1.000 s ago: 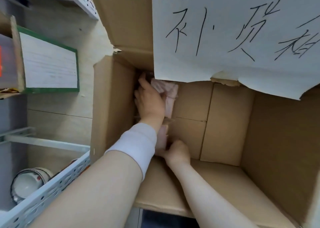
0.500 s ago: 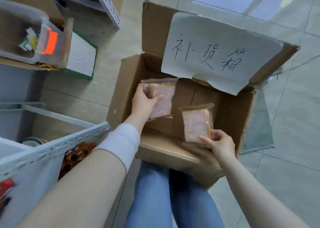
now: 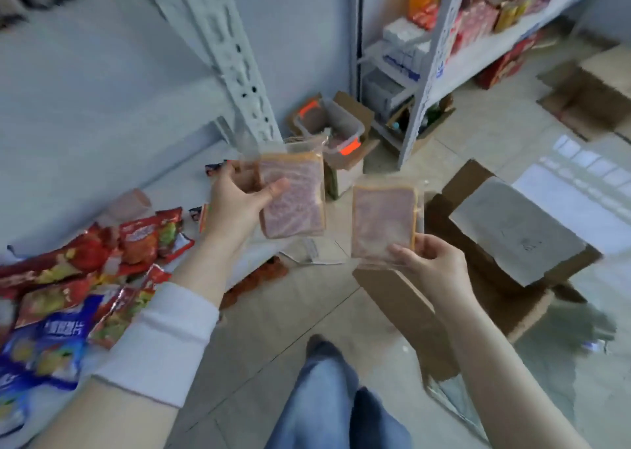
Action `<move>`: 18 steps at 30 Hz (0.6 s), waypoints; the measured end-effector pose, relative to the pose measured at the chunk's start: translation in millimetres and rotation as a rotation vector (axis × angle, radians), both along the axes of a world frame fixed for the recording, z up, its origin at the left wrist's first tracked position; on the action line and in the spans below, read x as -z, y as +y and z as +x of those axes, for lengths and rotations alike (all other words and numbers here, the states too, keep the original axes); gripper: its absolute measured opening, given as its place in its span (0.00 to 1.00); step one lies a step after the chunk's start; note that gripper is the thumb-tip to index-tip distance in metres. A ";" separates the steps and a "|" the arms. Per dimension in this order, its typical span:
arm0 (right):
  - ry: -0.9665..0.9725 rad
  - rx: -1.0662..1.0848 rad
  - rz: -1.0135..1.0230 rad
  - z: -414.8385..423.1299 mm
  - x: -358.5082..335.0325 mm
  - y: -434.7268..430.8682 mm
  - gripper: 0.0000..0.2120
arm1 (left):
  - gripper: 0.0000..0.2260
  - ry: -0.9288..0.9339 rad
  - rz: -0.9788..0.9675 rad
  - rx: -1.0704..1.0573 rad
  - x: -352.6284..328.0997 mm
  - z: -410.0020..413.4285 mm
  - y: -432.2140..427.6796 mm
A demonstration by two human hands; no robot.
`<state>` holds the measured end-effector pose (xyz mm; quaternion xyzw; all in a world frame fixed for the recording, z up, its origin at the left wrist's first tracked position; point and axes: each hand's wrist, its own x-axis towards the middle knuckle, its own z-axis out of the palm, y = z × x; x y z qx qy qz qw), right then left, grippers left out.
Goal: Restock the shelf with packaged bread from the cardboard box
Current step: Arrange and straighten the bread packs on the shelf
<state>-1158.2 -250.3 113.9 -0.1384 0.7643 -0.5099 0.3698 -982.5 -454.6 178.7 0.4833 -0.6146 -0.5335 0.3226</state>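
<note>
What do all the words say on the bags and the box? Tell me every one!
Nothing here can be read for sure.
Paper sign on the cardboard box: handwriting, too blurred.
Blue snack bag: white characters, too blurred.
Red snack bags: print too blurred.
No print shows on the left bread pack in the left hand or the right bread pack in the right hand.
</note>
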 end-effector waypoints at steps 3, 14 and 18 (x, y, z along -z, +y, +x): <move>0.013 -0.152 -0.127 55.4 -67.6 -54.2 0.09 | 0.18 0.087 -0.094 -0.166 -71.4 88.0 -11.5; 0.257 -0.577 -0.279 357.2 -173.6 -230.4 0.11 | 0.06 0.248 -0.197 -0.645 -160.8 446.3 -55.1; 0.160 -0.646 -0.317 461.9 -176.4 -290.0 0.15 | 0.08 0.208 -0.111 -0.690 -150.3 540.3 -90.6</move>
